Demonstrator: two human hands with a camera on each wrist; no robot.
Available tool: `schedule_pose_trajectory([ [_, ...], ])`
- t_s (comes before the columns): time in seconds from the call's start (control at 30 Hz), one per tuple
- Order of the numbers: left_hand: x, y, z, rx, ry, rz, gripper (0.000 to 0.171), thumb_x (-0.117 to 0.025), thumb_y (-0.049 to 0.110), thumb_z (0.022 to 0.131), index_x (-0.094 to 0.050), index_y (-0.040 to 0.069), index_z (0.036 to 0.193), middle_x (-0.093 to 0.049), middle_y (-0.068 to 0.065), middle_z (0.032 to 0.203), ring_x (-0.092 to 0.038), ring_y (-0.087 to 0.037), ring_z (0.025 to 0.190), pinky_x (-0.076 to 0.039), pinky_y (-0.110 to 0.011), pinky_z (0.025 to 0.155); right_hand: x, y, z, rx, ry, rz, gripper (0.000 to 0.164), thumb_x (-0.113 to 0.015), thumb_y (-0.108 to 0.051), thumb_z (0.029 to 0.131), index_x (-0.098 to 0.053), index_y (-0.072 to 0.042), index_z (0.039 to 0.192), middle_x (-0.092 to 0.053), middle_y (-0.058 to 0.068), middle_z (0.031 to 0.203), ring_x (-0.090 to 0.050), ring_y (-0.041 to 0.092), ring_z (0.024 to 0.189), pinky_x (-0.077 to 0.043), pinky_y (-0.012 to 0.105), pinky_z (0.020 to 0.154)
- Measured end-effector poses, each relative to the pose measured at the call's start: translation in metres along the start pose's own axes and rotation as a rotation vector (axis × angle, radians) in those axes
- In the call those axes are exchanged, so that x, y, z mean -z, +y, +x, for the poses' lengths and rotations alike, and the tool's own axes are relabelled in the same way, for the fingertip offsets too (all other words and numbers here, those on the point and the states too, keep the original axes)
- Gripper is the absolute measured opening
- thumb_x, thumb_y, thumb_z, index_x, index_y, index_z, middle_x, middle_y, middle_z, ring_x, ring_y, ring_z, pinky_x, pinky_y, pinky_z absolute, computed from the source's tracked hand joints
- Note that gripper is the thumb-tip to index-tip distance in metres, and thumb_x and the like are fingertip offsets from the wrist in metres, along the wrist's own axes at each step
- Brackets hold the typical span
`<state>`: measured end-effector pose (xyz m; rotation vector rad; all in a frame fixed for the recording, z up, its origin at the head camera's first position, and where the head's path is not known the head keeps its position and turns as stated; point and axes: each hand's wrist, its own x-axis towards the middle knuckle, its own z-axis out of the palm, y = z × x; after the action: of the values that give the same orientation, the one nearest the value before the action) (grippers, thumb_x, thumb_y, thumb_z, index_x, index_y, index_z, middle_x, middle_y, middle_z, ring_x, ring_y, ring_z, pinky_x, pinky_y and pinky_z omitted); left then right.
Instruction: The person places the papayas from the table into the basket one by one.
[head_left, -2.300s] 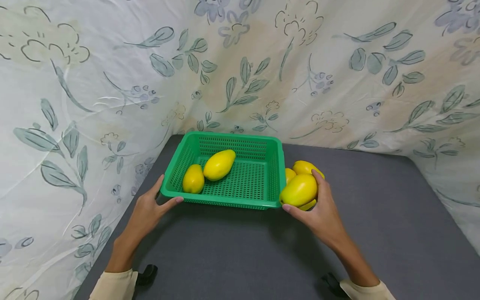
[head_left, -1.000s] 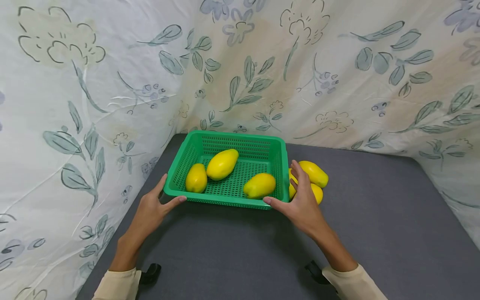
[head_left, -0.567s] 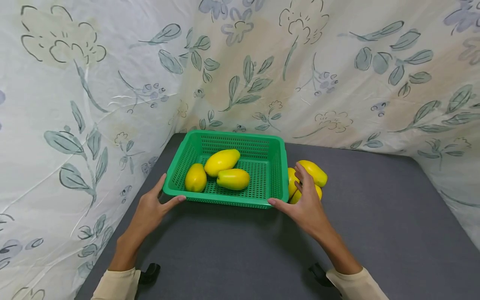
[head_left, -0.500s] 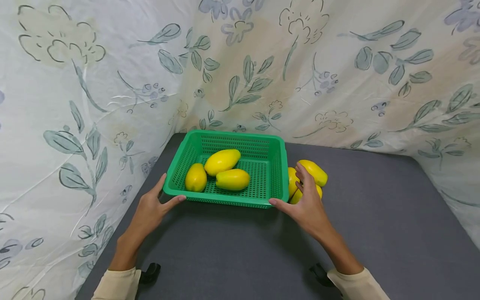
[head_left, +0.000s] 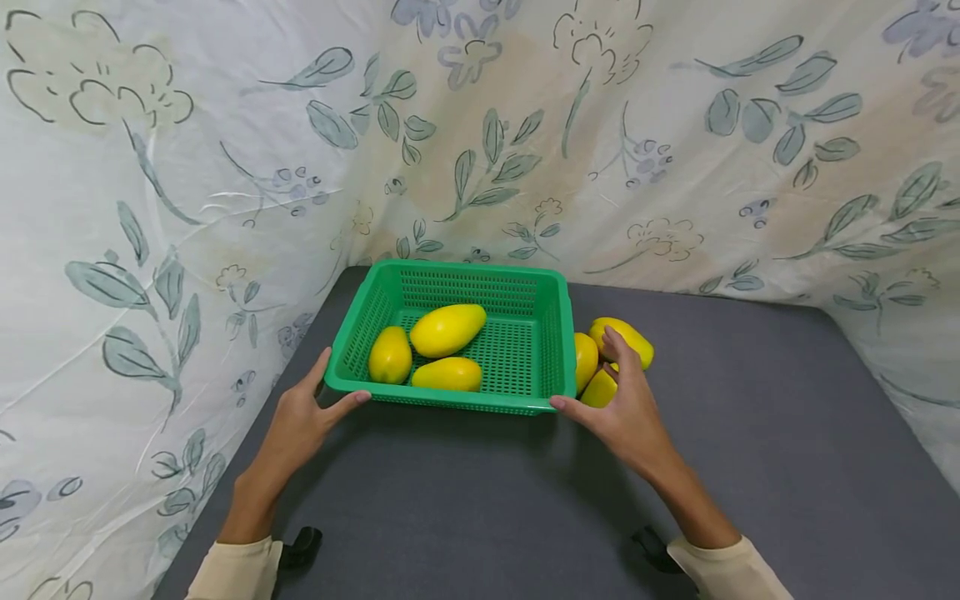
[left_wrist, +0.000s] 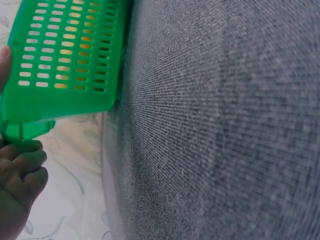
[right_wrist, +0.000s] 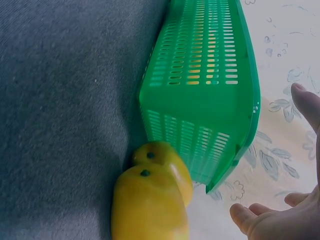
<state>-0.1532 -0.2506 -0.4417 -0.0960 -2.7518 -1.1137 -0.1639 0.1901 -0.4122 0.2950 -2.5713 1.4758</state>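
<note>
In the head view a green plastic basket [head_left: 525,404] stands on the grey cloth. Inside it are three yellow mangoes: one by the left wall [head_left: 390,356], one near the middle [head_left: 448,331] and one by the front wall [head_left: 447,375]. My left hand [head_left: 298,417] grips the basket's front left corner, thumb on the front rim and fingers round the left side. My right hand [head_left: 630,421] has its fingers spread, the thumb tip right at the front right corner. Between it and the basket lie more mangoes [right_wrist: 150,205], holding none of them.
Outside the basket's right wall the mangoes sit close together, including one farther back [head_left: 637,342]. A floral curtain [head_left: 675,167] hangs behind the grey cloth surface [head_left: 465,500] and along its left side.
The mango that my right hand held is now in the basket, having rolled left and then toward the front wall. My right hand has drawn back rightward; my left hand keeps its grip.
</note>
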Motion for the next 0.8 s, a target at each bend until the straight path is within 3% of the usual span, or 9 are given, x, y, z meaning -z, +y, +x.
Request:
schedule_pose_trajectory([
  [0.17, 0.000, 0.000, -0.001, -0.005, 0.001, -0.004, 0.100, -0.079, 0.040, 0.098, -0.020, 0.000, 0.168, -0.036, -0.030, 0.166, -0.053, -0.045, 0.133, -0.041, -0.066, 0.109, 0.005, 0.003, -0.004, -0.024, 0.012, -0.031, 0.119, -0.094, -0.034, 0.083, -0.015, -0.012, 0.170, -0.031, 0.020, 0.168, -0.037, 0.042, 0.147, -0.032, 0.069, 0.117],
  [0.4, 0.001, 0.001, -0.001, -0.001, -0.006, -0.003, 0.101, -0.078, 0.041, 0.098, -0.020, 0.000, 0.169, -0.034, -0.029, 0.167, -0.043, -0.050, 0.146, -0.038, -0.067, 0.113, 0.011, 0.010, -0.009, -0.047, 0.015, -0.048, 0.120, -0.093, -0.037, 0.084, -0.014, -0.015, 0.171, -0.025, 0.018, 0.172, -0.034, 0.044, 0.150, -0.032, 0.070, 0.116],
  [0.8, 0.001, 0.002, -0.001, 0.012, -0.009, -0.008, 0.101, -0.078, 0.041, 0.098, -0.019, 0.001, 0.169, -0.033, -0.029, 0.168, -0.046, -0.049, 0.143, -0.039, -0.067, 0.112, 0.025, 0.025, -0.012, -0.050, 0.026, -0.134, 0.120, -0.091, -0.039, 0.086, -0.011, -0.011, 0.171, -0.023, 0.028, 0.168, -0.034, 0.050, 0.147, -0.035, 0.070, 0.115],
])
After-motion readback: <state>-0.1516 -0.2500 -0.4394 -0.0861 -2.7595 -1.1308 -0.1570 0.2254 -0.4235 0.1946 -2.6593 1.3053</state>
